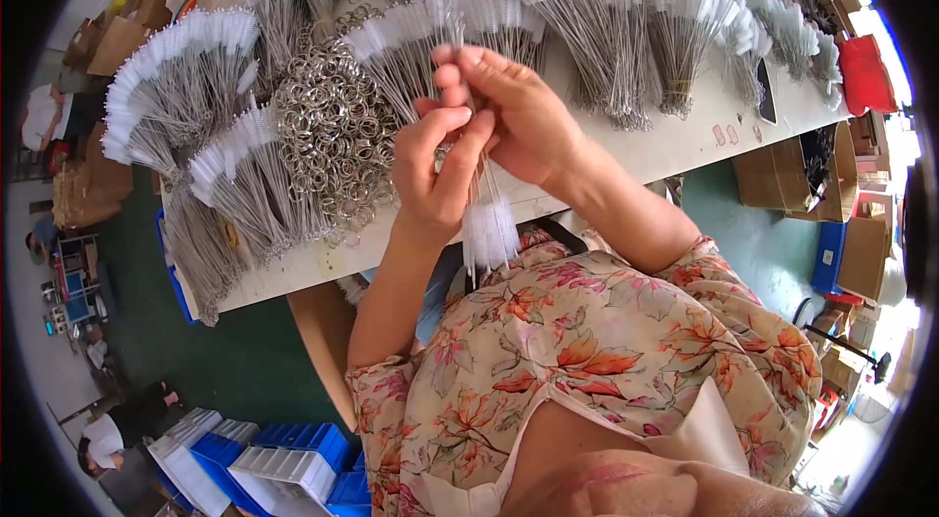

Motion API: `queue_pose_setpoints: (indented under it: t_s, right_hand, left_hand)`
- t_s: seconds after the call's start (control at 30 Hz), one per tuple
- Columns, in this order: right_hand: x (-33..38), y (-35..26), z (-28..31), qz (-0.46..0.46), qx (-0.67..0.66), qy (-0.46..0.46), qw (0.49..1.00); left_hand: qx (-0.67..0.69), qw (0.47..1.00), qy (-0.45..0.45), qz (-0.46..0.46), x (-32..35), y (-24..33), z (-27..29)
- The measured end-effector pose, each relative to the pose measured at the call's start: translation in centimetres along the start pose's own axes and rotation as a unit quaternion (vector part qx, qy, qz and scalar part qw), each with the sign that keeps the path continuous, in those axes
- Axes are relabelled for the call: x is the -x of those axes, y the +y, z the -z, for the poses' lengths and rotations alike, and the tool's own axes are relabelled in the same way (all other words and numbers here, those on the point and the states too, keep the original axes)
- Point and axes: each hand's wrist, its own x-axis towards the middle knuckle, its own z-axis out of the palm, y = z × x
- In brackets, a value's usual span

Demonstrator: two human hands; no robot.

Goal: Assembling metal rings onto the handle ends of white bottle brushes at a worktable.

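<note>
While left fingers (464,160) and right fingers (491,75) narrowly pinch thin wire stems (476,188), white brush heads (491,233) hang near the floral shirt (577,360).

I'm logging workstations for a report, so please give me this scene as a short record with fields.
Left hand: fingers closed on thin metal stems
Right hand: fingers pinching the same stems, higher in the picture
Held: white-bristled brushes with thin metal stems, bristle ends hanging down
Surface: long white table
Left of hands: heap of shiny silver metal rings
Also on table: many bundles of similar white-bristled brushes
Lower left: blue and white plastic crates
</note>
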Motion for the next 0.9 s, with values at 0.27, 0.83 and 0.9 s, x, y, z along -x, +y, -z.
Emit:
queue_pose_setpoints:
  t_s: [0.27,0.83,0.9]
  right_hand:
    - [1.3,-1.5,0.0,-0.013,0.533,-0.132,0.836]
    - [8.9,-6.0,6.5,-0.094,0.75,-0.061,0.652]
    - [12.2,-7.8,10.4,-0.112,0.93,0.026,0.35]
  left_hand:
    - [0.198,0.972,0.06,0.114,-5.3,-0.5,6.9]
    - [0.073,0.963,-0.17,0.198,3.8,2.2,5.4]
    - [-0.027,0.876,-0.208,0.435,6.9,1.3,5.6]
